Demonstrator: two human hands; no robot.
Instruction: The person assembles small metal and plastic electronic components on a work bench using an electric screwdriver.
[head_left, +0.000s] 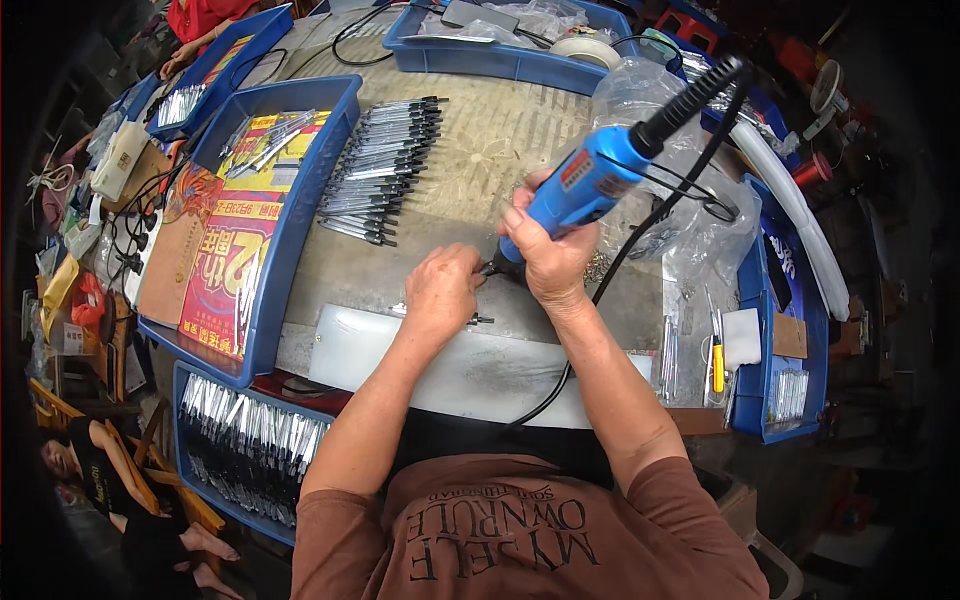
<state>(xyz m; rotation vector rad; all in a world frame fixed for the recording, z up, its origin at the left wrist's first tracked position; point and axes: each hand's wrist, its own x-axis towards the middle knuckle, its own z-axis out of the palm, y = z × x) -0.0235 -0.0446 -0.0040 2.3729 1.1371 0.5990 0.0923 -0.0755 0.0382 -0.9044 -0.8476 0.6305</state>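
— Brown shirt fabric (pixel 520 530) is filling the bottom of the frame, closest to the lens. What are your hands doing above it?

— I am gripping a blue electric screwdriver (pixel 590 180) with my right hand (pixel 548 255), just right of centre. My fingers are wrapping fully round its body, and its black cord (pixel 640 235) is looping down toward me.

— And the other hand?

— My left hand (pixel 440 292) is curling tight at the tool's tip, pinching a small dark piece (pixel 478 320) against the pale work board (pixel 460 365). I cannot tell exactly what that piece is; my fingers are covering most of it.

— What is lying around you?

— Black and silver pens (pixel 385 170) are lying in a row on the table (pixel 500 130), above my left hand. A blue tray (pixel 300 200) is sitting at centre left with printed paper in it, and another blue tray (pixel 190 420) at lower left is holding silver parts. Clear plastic bags (pixel 690 230) are bunching up at the right.
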